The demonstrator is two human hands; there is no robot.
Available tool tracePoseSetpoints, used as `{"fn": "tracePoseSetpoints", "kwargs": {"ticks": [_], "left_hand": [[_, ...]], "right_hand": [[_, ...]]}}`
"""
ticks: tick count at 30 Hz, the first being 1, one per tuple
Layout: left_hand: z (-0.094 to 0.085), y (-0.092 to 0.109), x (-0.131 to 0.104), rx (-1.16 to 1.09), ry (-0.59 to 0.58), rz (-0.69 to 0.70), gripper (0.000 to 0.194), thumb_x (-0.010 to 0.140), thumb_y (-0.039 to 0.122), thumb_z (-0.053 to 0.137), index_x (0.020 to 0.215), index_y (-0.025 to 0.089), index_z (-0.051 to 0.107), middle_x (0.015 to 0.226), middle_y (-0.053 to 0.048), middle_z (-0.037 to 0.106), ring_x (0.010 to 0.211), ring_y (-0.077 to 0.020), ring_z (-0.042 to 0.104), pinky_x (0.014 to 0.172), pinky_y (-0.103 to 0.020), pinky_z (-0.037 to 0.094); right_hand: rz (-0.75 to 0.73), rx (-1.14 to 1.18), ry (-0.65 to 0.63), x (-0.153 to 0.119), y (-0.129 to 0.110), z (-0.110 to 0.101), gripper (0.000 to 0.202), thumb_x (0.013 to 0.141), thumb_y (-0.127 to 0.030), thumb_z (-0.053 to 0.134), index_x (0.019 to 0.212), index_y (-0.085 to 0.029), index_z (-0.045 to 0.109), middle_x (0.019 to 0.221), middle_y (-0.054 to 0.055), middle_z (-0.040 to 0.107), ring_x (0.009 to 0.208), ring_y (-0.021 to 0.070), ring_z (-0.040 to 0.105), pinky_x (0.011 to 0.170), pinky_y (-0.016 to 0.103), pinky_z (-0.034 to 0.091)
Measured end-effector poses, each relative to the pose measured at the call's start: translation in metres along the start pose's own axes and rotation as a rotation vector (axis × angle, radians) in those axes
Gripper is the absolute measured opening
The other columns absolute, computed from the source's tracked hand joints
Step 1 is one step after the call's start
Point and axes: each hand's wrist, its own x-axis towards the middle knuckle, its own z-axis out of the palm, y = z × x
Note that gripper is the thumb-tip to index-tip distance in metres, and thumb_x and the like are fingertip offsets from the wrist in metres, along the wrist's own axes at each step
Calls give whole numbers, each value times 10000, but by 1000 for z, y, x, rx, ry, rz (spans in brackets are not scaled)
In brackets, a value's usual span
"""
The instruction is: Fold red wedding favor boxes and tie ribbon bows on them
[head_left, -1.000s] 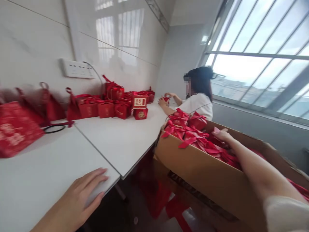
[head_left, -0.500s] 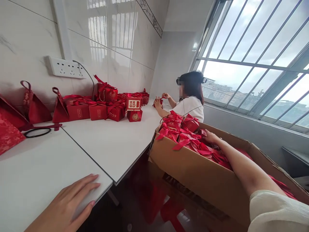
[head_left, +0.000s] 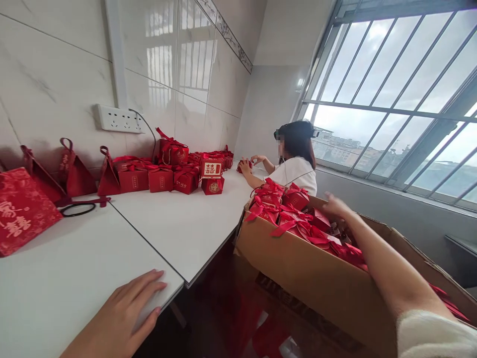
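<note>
My left hand (head_left: 128,308) rests on the corner of the white table (head_left: 149,248), its fingers stretched out on the top and the thumb at the edge. It holds nothing. My right hand (head_left: 336,205) is raised just above the cardboard box (head_left: 301,258), a little blurred, with its fingers apart and nothing seen in them. Below it a red gift box (head_left: 319,219) leans among others in the carton. Several red gift boxes with ribbon bows (head_left: 296,197) fill the carton's near left end. My right forearm crosses over the carton and hides part of its contents.
Red gift boxes (head_left: 160,179) stand in a row along the tiled wall, beside pointed red boxes with loops (head_left: 78,176). A printed red bag (head_left: 26,211) and a black ring (head_left: 78,209) lie at left. A co-worker (head_left: 294,164) handles a red box at the table's far end.
My right hand has let go of a red gift box in the carton and lifted above it. My left hand stays on the table. The view has shifted slightly to the left.
</note>
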Motion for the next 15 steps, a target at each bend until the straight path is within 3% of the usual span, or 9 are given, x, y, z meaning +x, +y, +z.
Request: {"fn": "tracePoseSetpoints", "kwargs": {"ticks": [2,4,6,8,10,12,15], "left_hand": [[0,4,2,-11,-4,-20,305,823,398,539,1095,306,643,1225,-16,631,1069,-207,627,860,-316,556],[-4,12,4,-32,-22,-36,281,836,317,510,1090,297,629,1217,-22,628,1092,-211,608,877,-344,543],[-11,23,8,-60,-32,-64,274,823,244,497,1064,274,624,1192,-36,633,1097,-223,596,894,-378,529],[-22,35,12,-99,-62,-105,275,794,192,517,1046,237,619,1184,-58,630,1084,-227,595,917,-396,514],[-33,44,15,-148,-136,-132,274,788,185,535,1054,188,599,1173,-91,628,1071,-233,597,927,-408,506],[-44,47,14,-181,-171,-179,278,801,189,528,1074,171,574,1178,-105,619,1096,-235,578,956,-423,482],[-60,40,-1,-183,-206,-273,303,806,199,521,1107,176,543,1212,-102,595,1135,-239,546,987,-431,448]], "right_hand": [[-53,-14,218,-11,-28,-29,366,934,-176,360,1266,-51,449,1236,233,527,1159,272,498,978,398,368],[-178,3,343,-32,-60,-45,352,925,-183,303,1195,-101,512,1173,184,587,1108,248,533,956,334,364],[-342,38,347,-62,-92,-43,268,881,-220,391,1046,-185,599,956,96,673,929,215,610,861,282,406],[-601,46,346,-95,-123,-27,212,817,-227,450,920,-206,634,752,58,677,708,202,624,723,281,433],[-948,84,268,-128,-152,-1,212,793,-235,444,862,-201,642,667,50,671,605,191,613,612,274,429],[-1273,135,117,-157,-183,28,253,818,-235,402,874,-187,644,715,56,698,620,185,631,590,266,433],[-1506,115,-158,-195,-232,66,301,847,-188,350,919,-160,641,752,57,706,642,172,639,605,258,432]]}}
